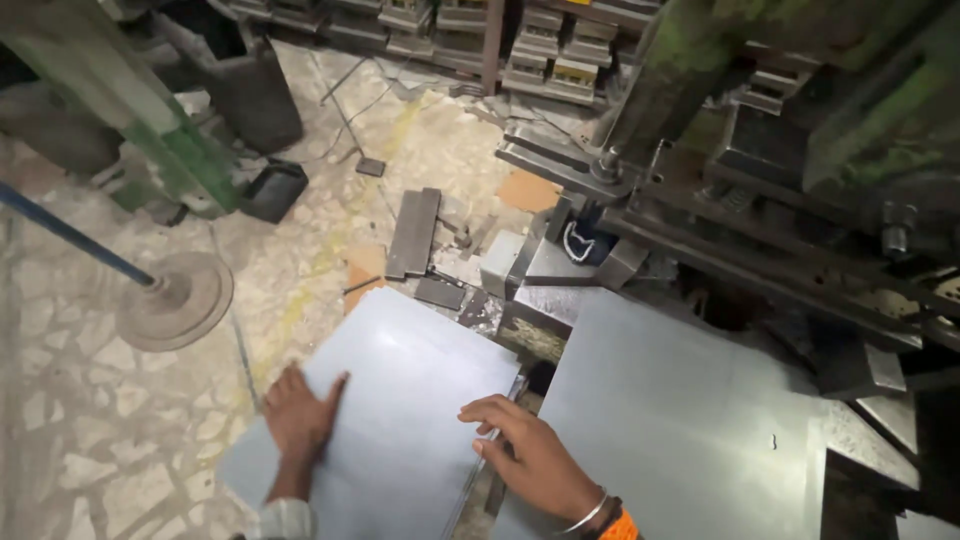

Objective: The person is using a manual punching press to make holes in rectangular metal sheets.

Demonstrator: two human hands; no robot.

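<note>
A flat grey metal sheet (400, 400) lies at the lower middle of the head view. My left hand (298, 415) rests flat on its left edge, fingers pressed on the surface. My right hand (530, 455) curls its fingers over the sheet's right edge, with a bangle on the wrist. A second, larger grey sheet (680, 410) lies to the right, on the bed of a dark press machine (760, 180).
Beyond the sheets, dark metal plates (413, 232) and scraps lie on the stone floor. A round base with a blue rod (175, 300) stands at left, beside a green machine leg (170, 150). Stacked metal blocks (540, 45) line the back.
</note>
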